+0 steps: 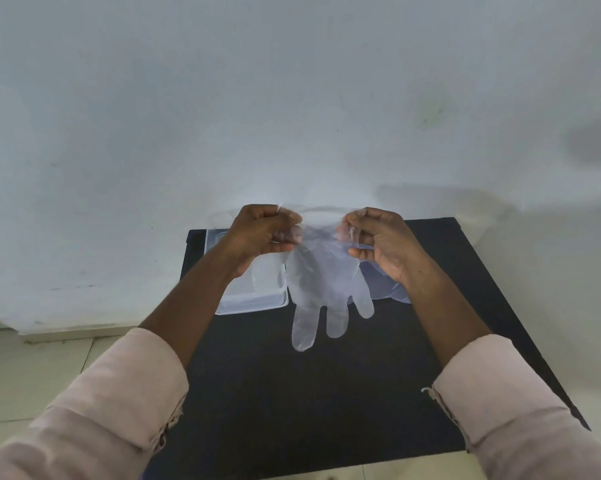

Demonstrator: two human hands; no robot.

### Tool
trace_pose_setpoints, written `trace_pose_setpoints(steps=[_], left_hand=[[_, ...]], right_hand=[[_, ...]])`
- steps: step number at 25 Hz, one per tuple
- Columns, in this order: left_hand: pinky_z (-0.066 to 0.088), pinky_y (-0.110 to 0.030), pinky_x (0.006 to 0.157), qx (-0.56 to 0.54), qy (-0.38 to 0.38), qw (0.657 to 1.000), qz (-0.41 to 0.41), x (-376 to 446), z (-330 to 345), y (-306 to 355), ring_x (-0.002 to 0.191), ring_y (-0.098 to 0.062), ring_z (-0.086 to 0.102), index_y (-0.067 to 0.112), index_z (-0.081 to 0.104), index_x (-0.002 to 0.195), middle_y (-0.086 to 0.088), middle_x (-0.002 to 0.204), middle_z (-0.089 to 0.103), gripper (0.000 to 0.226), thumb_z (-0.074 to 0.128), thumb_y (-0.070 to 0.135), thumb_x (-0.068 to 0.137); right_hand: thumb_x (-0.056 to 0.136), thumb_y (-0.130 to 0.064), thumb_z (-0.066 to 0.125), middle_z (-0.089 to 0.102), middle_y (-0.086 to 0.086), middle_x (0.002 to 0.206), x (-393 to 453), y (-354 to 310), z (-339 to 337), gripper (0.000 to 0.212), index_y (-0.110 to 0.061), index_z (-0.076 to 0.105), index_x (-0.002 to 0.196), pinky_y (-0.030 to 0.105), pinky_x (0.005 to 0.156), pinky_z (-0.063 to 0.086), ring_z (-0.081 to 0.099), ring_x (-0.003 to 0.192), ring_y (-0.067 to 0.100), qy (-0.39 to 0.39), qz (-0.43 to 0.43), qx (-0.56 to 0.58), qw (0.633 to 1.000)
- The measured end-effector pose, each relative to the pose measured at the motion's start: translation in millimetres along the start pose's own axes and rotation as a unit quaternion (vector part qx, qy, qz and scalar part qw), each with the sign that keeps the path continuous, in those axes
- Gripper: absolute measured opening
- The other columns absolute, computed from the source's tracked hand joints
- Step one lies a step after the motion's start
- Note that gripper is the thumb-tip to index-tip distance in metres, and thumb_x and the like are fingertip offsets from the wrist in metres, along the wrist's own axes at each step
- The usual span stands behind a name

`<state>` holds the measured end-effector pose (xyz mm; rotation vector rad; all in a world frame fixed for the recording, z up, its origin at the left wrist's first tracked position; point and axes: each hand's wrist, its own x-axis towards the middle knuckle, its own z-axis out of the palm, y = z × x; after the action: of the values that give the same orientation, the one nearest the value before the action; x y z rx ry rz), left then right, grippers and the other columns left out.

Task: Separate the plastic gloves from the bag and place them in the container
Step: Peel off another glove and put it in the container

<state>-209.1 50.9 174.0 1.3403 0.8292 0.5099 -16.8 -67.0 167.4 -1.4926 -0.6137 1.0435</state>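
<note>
A clear plastic glove (321, 289) hangs in the air above the black table, fingers pointing down toward me. My left hand (262, 233) pinches the left side of its cuff and my right hand (378, 239) pinches the right side, so the cuff is stretched between them. A clear rectangular container (257, 299) stands on the table's far left, partly hidden behind my left wrist. The clear bag (384, 285) with more plastic lies flat on the table under my right hand, mostly hidden.
The black table (326, 393) stands against a white wall (292, 98). Pale floor tiles (32, 368) show to the left of the table. My pink sleeves fill the lower corners.
</note>
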Motion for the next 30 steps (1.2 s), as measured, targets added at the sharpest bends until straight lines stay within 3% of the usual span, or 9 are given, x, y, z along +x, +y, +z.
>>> trace_pose_setpoints(steps=[7, 14, 19, 22, 26, 30], left_hand=[[0.06, -0.03, 0.073, -0.071, 0.001, 0.997, -0.028, 36, -77, -7, 0.071, -0.021, 0.069, 0.005, 0.071, 0.093, -0.011, 0.08, 0.072, 0.025, 0.062, 0.029, 0.091], [0.058, -0.036, 0.082, -0.068, 0.1, 0.992, -0.025, 95, -131, -8, 0.078, -0.027, 0.07, 0.001, 0.07, 0.093, -0.015, 0.086, 0.07, 0.02, 0.064, 0.02, 0.089], [0.055, -0.038, 0.086, -0.051, 0.16, 0.986, -0.014, 141, -154, -4, 0.074, -0.024, 0.069, 0.01, 0.069, 0.083, -0.01, 0.083, 0.07, 0.013, 0.064, 0.02, 0.088], [0.055, -0.035, 0.083, -0.039, 0.19, 0.979, 0.063, 154, -158, 6, 0.081, -0.021, 0.069, 0.015, 0.071, 0.082, -0.007, 0.085, 0.071, 0.018, 0.063, 0.029, 0.089], [0.057, -0.035, 0.084, -0.014, 0.209, 0.961, 0.181, 150, -156, 5, 0.09, -0.02, 0.069, 0.015, 0.073, 0.089, -0.006, 0.087, 0.072, 0.022, 0.059, 0.032, 0.092], [0.052, -0.032, 0.085, 0.093, 0.175, 0.964, 0.178, 123, -160, -46, 0.091, -0.013, 0.068, 0.027, 0.076, 0.09, 0.001, 0.091, 0.075, 0.018, 0.06, 0.037, 0.09]], right_hand=[[0.096, -0.011, 0.052, 0.07, 0.009, 0.081, 36, -8, 75, 0.018, -0.011, 0.064, 0.082, 0.03, 0.063, 0.057, 0.068, 0.073, 0.022, 0.008, -0.003, -0.036, 0.999], [0.09, -0.006, 0.05, 0.063, 0.014, 0.076, 123, -16, 138, 0.017, -0.009, 0.06, 0.078, 0.029, 0.064, 0.051, 0.063, 0.068, 0.025, 0.026, 0.0, -0.078, 0.997], [0.084, -0.007, 0.048, 0.073, 0.009, 0.079, 186, -18, 160, 0.021, -0.014, 0.061, 0.069, 0.035, 0.074, 0.055, 0.07, 0.077, 0.024, 0.033, -0.091, -0.172, 0.98], [0.085, -0.005, 0.046, 0.073, 0.012, 0.081, 202, -23, 166, 0.017, -0.005, 0.06, 0.075, 0.035, 0.073, 0.053, 0.068, 0.077, 0.022, 0.042, -0.218, -0.179, 0.959], [0.093, -0.012, 0.049, 0.072, 0.013, 0.086, 188, -17, 163, 0.014, -0.013, 0.057, 0.082, 0.032, 0.071, 0.049, 0.065, 0.082, 0.032, 0.06, -0.353, -0.156, 0.92], [0.097, -0.015, 0.047, 0.071, 0.002, 0.095, 160, 43, 147, 0.021, -0.001, 0.061, 0.09, 0.017, 0.071, 0.046, 0.065, 0.083, 0.0, 0.022, -0.348, -0.219, 0.911]])
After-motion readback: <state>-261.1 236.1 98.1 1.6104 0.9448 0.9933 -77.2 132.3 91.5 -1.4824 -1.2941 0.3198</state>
